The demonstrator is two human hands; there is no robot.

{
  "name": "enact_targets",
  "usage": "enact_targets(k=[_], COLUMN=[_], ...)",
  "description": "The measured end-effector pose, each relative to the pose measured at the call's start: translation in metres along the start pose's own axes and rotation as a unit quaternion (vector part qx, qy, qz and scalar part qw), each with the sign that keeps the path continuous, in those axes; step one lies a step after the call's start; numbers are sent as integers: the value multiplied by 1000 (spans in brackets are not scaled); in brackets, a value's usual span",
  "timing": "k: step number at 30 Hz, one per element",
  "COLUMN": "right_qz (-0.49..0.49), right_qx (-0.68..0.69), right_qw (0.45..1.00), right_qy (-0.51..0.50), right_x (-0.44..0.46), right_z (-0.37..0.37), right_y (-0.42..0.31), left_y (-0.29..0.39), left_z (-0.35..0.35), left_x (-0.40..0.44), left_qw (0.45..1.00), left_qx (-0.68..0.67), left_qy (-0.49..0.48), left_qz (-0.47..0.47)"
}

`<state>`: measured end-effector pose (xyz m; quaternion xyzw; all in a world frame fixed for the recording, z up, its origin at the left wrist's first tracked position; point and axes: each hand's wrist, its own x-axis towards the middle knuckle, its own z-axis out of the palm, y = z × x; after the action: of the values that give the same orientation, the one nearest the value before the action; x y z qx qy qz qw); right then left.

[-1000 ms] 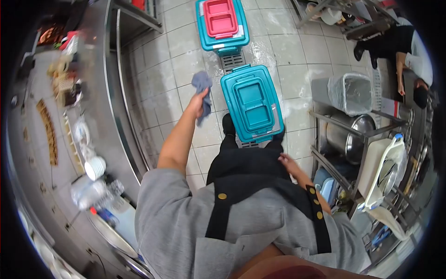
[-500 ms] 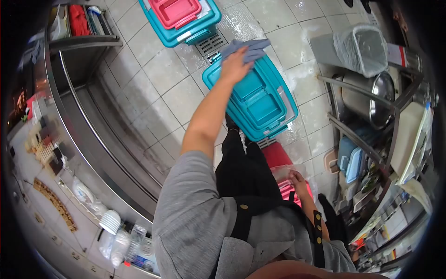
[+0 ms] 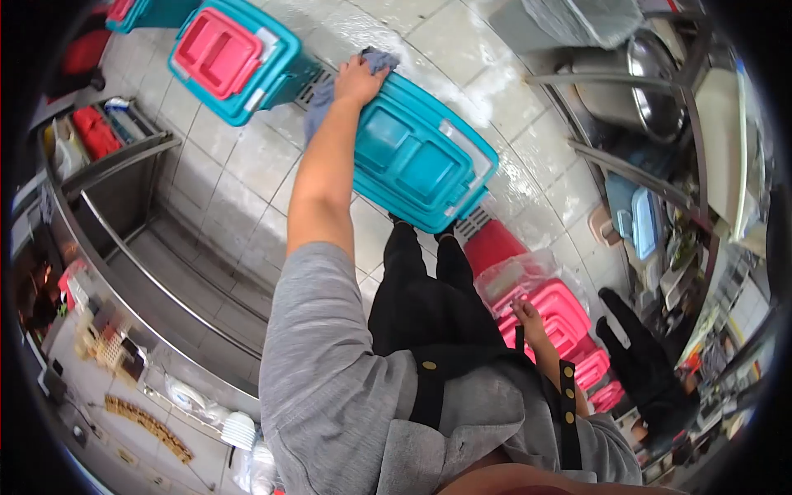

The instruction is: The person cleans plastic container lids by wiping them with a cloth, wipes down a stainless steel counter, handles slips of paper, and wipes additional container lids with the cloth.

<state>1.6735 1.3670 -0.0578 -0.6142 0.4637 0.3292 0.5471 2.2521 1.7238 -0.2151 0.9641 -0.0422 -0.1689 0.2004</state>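
A teal storage box with a teal lid (image 3: 421, 157) stands on the tiled floor in front of my legs. My left hand (image 3: 360, 82) is closed on a grey-blue cloth (image 3: 320, 111) at the lid's far left edge; part of the cloth hangs down the box's side and part shows beyond the fingers. My right hand (image 3: 530, 319) is low at my right side, above pink lids (image 3: 563, 309). Its fingers are curled together, and what they hold, if anything, is hidden. Clear plastic sheeting (image 3: 516, 276) lies just beyond it, over a red box (image 3: 492, 245).
Another teal box with a pink lid (image 3: 219, 54) stands at the far left. A metal counter with a rail (image 3: 165, 256) runs along the left. On the right are a rack (image 3: 619, 80), a steel pot (image 3: 652, 87) and a lined bin (image 3: 577, 21). A person in black (image 3: 652, 371) is behind at right.
The view has turned, so the boxes appear further left and more pink lids show. My left hand and the cloth have shifted to the lid's edge, with the cloth now draping down the side.
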Motion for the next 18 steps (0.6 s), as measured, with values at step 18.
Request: enact_targets(k=[18], right_qz=[72], right_qx=[25], right_qw=[996], right_qy=[56], right_x=[-13], right_z=[-25], right_y=[23], left_y=[28], left_z=[6], left_x=[-19], left_qw=[956], left_qx=[181], left_qy=[-39], left_qz=[226])
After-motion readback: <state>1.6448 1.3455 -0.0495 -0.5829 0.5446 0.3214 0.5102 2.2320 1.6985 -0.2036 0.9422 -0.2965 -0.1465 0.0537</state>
